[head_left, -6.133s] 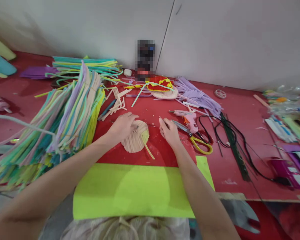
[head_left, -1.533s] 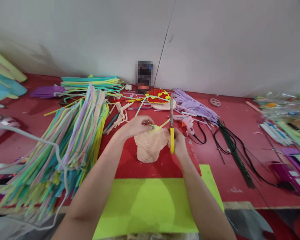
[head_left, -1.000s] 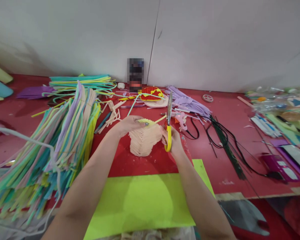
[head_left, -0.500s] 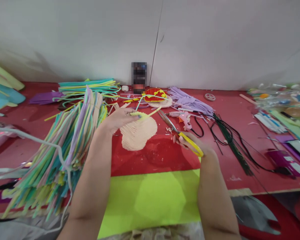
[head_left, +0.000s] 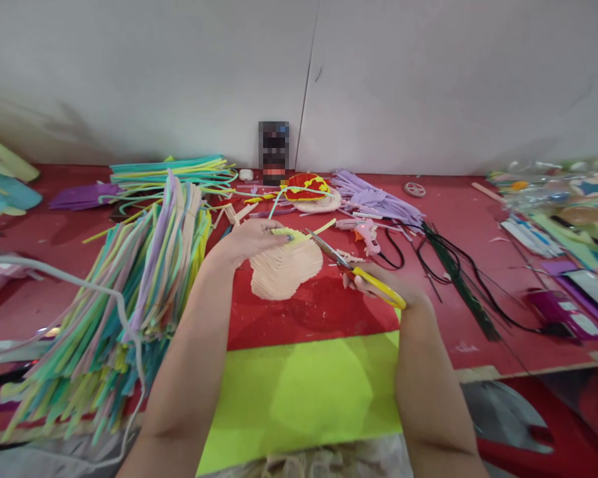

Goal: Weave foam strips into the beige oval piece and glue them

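Observation:
My left hand (head_left: 256, 238) is closed at the upper edge of a rounded, ribbed beige piece (head_left: 286, 269), pinching yellow fuzzy pipe cleaner (head_left: 323, 228) there. One yellow end sticks out to the right. Wrapped in my right hand (head_left: 366, 282) are scissors (head_left: 379, 287) with yellow handles. Their blades point up and left, with the tips close to the yellow end; whether they touch it I cannot tell. My left fingers partly hide the yellow part.
A large bundle of pastel pipe cleaners (head_left: 144, 265) lies left, lilac ones (head_left: 373, 199) behind. A pink glue gun (head_left: 363, 232) rests beyond the scissors. Right of it are black cable, dark green stems (head_left: 461, 285) and a purple device (head_left: 565, 313). A lime sheet (head_left: 309, 392) covers the front.
My left hand and the beige piece have shifted slightly right. The scissors' tips have come up beside the yellow pipe cleaner's end. The whole view has moved a little.

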A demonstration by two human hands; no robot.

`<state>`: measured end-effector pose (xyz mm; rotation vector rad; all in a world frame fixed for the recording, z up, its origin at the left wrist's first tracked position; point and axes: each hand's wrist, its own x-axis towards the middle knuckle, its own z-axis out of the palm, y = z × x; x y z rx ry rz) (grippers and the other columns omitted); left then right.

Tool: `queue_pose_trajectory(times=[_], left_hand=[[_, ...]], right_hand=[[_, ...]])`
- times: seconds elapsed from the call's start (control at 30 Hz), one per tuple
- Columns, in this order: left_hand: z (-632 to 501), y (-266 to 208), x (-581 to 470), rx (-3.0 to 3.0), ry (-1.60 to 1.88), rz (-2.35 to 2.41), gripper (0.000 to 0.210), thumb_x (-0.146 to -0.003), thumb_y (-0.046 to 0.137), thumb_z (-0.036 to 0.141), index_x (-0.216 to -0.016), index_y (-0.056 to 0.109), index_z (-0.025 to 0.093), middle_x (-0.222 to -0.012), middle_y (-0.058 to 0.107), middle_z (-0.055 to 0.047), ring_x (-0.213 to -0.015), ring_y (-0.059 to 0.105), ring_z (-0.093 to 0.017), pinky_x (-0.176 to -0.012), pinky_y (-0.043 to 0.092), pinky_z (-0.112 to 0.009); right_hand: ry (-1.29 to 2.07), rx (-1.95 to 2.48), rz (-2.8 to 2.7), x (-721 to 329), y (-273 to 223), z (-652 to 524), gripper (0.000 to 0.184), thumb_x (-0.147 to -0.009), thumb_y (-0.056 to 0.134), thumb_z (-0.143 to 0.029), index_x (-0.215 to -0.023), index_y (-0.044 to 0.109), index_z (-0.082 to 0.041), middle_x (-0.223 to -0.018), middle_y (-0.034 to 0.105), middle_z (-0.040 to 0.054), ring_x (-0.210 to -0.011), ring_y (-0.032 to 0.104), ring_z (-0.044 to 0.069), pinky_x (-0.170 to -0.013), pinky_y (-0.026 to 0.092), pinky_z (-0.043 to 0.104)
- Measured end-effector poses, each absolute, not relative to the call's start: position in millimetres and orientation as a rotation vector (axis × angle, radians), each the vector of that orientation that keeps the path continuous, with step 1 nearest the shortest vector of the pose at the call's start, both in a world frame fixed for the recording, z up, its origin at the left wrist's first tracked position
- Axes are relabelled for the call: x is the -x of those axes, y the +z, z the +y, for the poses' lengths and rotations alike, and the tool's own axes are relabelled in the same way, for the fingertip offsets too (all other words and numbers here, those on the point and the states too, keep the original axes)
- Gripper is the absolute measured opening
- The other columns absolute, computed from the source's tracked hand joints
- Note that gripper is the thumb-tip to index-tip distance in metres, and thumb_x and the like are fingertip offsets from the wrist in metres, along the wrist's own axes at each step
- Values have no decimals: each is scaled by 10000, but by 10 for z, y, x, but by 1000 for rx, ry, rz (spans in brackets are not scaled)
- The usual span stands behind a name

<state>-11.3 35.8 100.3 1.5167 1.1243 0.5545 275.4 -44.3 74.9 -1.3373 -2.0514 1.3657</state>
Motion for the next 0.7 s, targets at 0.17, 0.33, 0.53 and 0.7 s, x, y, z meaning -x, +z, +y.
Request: queue_pose_trajectory(times=[0.17, 0.33, 0.53, 0.7], left_hand=[[308, 1046, 15, -1525, 499, 1123, 404, -654, 713, 445, -930, 679, 152, -925, 705, -78, -822, 653, -212, -713, 488, -305], [291, 1056, -31, -1580, 464, 1134, 406, -677, 689, 449, -962, 683, 160, -966, 702, -82, -864, 651, -227, -709, 483, -300], [304, 1038, -28, -1611, 441, 1155, 411, -685, 678, 462, -970, 686, 166, -943, 706, -77, -847, 648, -225, -690, 473, -291], [301, 1046, -23, -1577, 435, 1178, 405, -650, 711, 462, -920, 691, 161, -917, 706, -73, -839, 645, -228, -686, 471, -291]], right_hand=[[1324, 1393, -2085, -2732, 774, -436, 494, -801, 452, -651, -785, 540, -165, -738, 490, 18, -635, 415, 125, -577, 351, 271], [1324, 1394, -2080, -2768, 698, -421, 464, -808, 465, -624, -792, 562, -171, -783, 558, 40, -698, 477, 157, -624, 385, 287], [1266, 1410, -2083, -2771, 743, -434, 423, -806, 500, -586, -797, 566, -169, -789, 577, 43, -727, 494, 170, -677, 405, 308], [1272, 1429, -2153, -2760, 756, -422, 457, -814, 455, -612, -805, 549, -164, -794, 557, 47, -731, 492, 176, -662, 388, 305]])
